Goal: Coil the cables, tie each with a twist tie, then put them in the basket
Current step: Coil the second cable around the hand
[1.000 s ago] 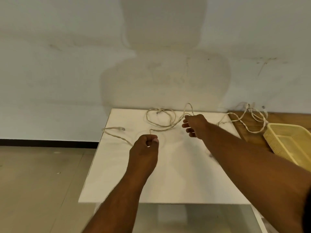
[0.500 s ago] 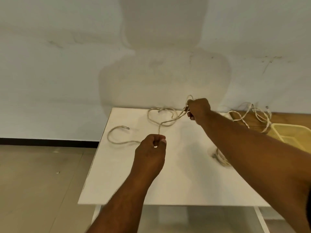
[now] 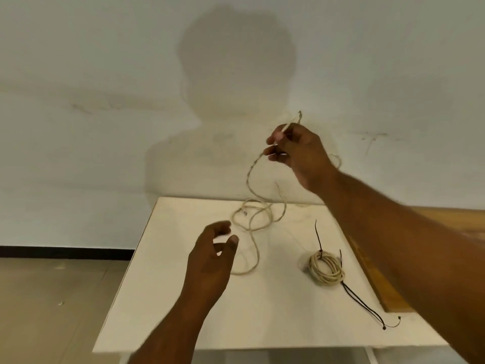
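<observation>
A loose beige cable [image 3: 256,215] lies in tangled loops on the white table [image 3: 162,298], and one strand rises from the pile. My right hand [image 3: 294,151] is raised above the table's far edge and pinches that strand. My left hand [image 3: 212,256] hovers over the table with its fingers apart and nothing in it, just left of a trailing loop. A second beige cable [image 3: 325,267] sits coiled at the right, bound with a black twist tie [image 3: 319,237]. The basket is out of view.
Thin black ties [image 3: 363,304] trail from the coil toward the table's front right corner. A wooden surface [image 3: 378,279] adjoins the table on the right. A white wall stands close behind the table, and tiled floor lies to the left.
My right hand has lifted the cable strand up off the table toward the wall. My left hand has let go of the cable and opened. The view has shifted, so the coiled cable shows.
</observation>
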